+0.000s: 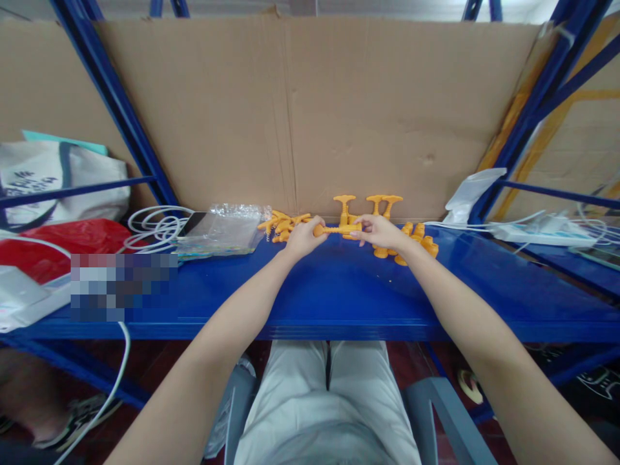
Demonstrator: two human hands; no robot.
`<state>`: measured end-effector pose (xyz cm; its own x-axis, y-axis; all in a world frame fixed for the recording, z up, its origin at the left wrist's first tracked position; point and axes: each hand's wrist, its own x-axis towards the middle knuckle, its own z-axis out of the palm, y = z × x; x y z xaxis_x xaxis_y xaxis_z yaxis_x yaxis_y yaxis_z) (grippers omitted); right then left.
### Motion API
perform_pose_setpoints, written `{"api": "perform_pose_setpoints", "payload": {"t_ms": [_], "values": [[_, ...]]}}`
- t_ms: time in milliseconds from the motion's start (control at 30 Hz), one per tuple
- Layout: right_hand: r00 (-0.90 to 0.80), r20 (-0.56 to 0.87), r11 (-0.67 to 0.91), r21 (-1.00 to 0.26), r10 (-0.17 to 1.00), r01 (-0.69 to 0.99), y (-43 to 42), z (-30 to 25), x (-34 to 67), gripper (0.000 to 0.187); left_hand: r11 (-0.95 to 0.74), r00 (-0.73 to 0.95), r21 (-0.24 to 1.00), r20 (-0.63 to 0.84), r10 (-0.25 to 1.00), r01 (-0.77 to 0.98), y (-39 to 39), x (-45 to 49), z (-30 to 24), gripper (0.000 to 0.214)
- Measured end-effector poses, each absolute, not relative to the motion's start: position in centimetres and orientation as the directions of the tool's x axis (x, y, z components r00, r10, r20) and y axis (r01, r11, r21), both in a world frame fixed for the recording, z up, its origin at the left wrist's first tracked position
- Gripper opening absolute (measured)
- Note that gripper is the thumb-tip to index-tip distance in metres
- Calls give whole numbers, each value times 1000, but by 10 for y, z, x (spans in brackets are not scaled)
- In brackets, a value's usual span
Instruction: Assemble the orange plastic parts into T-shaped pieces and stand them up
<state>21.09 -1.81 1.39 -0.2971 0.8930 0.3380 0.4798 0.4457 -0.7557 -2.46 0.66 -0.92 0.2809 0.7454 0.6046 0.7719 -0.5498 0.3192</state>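
Observation:
My left hand grips the round end of an orange plastic threaded rod, held level above the blue shelf. At the rod's other end is an orange ribbed sleeve, pinched by the fingers of my right hand. The rod and sleeve lie in one line; how deep the rod sits inside cannot be seen. Left of my left hand is a heap of small orange pieces. Behind my hands stand several orange pieces with T-shaped tops. More orange cylindrical pieces lie beside my right forearm, which partly hides them.
The blue shelf has a cardboard sheet at its back. Clear plastic bags, coiled white cable and a red bag are at left. A white power strip lies at right, near a blue upright.

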Motion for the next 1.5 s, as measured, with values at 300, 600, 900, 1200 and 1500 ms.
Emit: {"api": "perform_pose_setpoints", "payload": {"t_ms": [300, 600, 900, 1200, 1500], "values": [[-308, 305, 432, -686, 901, 586, -21, 20, 212, 36, -610, 325, 302, 632, 704, 733, 4, -22, -8, 18], [-537, 479, 456, 284, 694, 843, -36, 23, 196, 23, -626, 310, 366, 632, 711, 689, 8, -21, -11, 15], [-532, 430, 515, 166, 730, 841, -41, 25, 191, 26, -580, 311, 288, 623, 718, 762, 2, -23, -7, 19], [-477, 408, 576, -161, 779, 802, -31, 17, 201, 18, -589, 314, 241, 660, 682, 771, -4, -20, -4, 20], [-595, 515, 504, 322, 618, 802, -34, 21, 197, 28, -561, 254, 547, 536, 805, 622, 2, -12, -10, 10]]}}
